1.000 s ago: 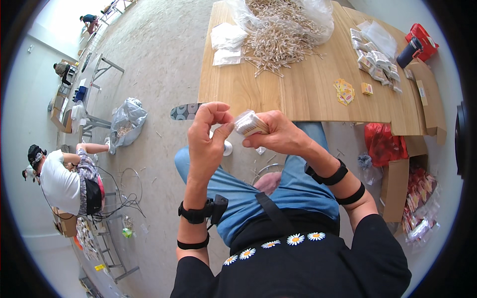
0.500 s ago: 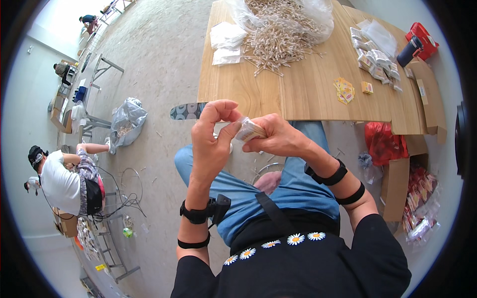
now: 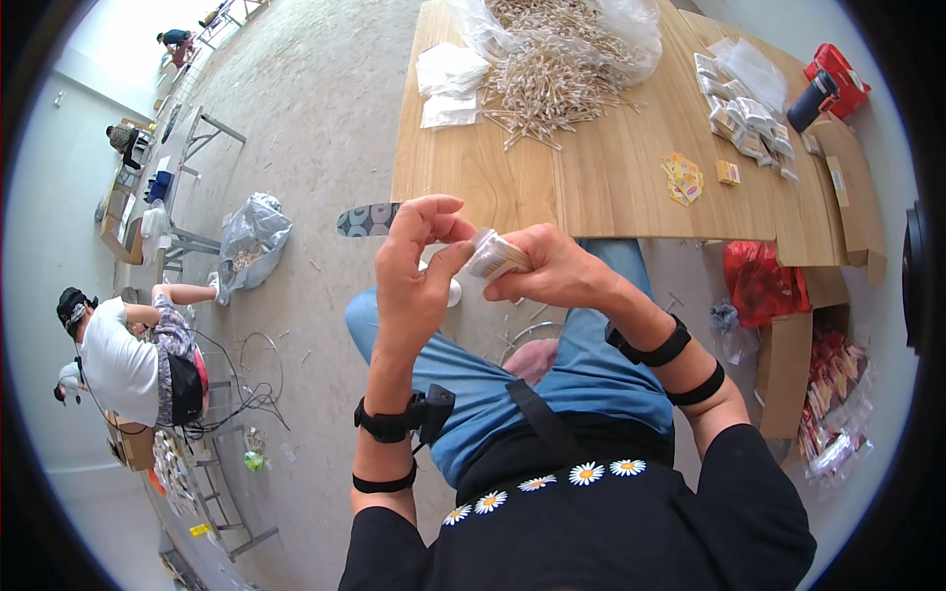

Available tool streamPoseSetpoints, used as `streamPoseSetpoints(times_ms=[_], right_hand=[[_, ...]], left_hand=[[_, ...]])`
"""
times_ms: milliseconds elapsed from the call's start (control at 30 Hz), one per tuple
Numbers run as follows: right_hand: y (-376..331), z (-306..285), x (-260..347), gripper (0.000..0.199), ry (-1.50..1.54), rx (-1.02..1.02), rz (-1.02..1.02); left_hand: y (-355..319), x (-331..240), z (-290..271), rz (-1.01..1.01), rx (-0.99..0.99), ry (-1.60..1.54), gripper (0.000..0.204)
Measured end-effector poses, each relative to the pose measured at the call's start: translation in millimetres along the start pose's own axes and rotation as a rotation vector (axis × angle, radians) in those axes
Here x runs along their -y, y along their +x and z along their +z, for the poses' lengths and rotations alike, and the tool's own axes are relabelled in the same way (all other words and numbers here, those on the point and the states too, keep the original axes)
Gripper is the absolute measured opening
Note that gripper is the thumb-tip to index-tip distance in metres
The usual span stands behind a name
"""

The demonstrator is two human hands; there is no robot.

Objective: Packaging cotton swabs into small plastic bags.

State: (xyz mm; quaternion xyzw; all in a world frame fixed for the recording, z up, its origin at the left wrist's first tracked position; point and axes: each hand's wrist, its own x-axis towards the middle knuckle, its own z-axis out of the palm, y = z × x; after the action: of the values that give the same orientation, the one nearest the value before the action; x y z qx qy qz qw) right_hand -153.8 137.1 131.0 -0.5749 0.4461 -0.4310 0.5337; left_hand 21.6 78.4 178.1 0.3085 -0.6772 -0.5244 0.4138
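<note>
Over my lap, in front of the table edge, a small clear plastic bag of cotton swabs (image 3: 499,258) is held up at a slant. My right hand (image 3: 554,266) is wrapped around its lower end, with the thumb along the near side. At the other end, my left hand (image 3: 419,258) brings its bent fingers and thumb together on the bag's clear edge; the exact contact is partly hidden. On the table ahead lies a large heap of loose cotton swabs (image 3: 552,94), spilling from a big clear bag (image 3: 639,44).
Flat clear bags (image 3: 451,74) lie left of the heap. Yellow cards (image 3: 683,179), a small yellow box (image 3: 728,173), filled packs (image 3: 754,128) and a dark bottle (image 3: 813,101) lie to the right. Below are a red bag (image 3: 764,281) and a cardboard box (image 3: 785,374). A person (image 3: 133,355) sits left.
My left hand has shifted slightly left and its fingertips have drawn back a little along the bag's edge. My right hand keeps its hold, nearly still.
</note>
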Motion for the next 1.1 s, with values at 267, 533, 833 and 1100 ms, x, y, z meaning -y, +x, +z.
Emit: streamPoseSetpoints(times_ms=[267,533,833,1100], right_hand=[[1.5,-1.0,9.5,0.016,0.047,0.012,0.061],[0.9,-7.6,5.4,0.021,0.233,-0.082,0.038],[-0.1,-10.4,3.9,0.023,0.332,-0.084,0.040],[1.7,-13.7,-7.5,0.022,0.687,-0.161,0.027]], left_hand=[[-9.0,15.3,-10.0,0.014,0.006,0.143,0.020],[-7.9,8.8,-11.0,-0.041,-0.082,-0.004,0.022],[-9.1,6.4,-10.5,-0.061,-0.101,-0.097,0.023],[-8.6,7.5,-10.2,-0.019,-0.116,-0.371,0.024]])
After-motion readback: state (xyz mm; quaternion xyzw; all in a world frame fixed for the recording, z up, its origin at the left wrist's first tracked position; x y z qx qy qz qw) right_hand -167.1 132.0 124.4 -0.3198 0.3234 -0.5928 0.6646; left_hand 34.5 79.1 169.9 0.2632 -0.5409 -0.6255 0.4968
